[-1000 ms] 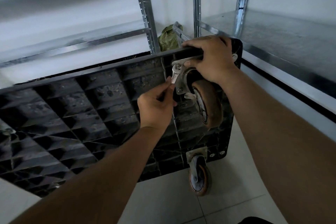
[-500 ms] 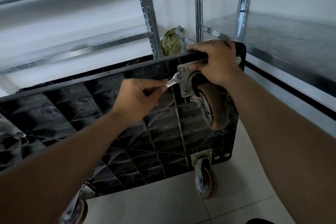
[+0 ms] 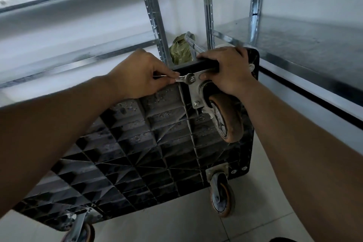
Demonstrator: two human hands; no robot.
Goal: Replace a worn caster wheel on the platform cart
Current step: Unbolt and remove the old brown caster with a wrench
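The black ribbed plastic platform cart (image 3: 137, 153) stands tipped on edge, underside facing the person, which exposes the worn brown rubber caster wheel (image 3: 227, 118) at its one o'clock corner. The left hand (image 3: 141, 76) pinches a small silver open-end wrench (image 3: 183, 79) in its fingers, meeting the mounting-plate nut (image 3: 191, 79) from nine o'clock. The right hand (image 3: 227, 70) curls its fingers over the cart's top edge, probably to steady it against the turning.

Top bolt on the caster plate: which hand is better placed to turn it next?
Left, probably. The left hand pinches the wrench, whose head sits on that bolt; the right hand grips the cart edge above the caster, steadying it.
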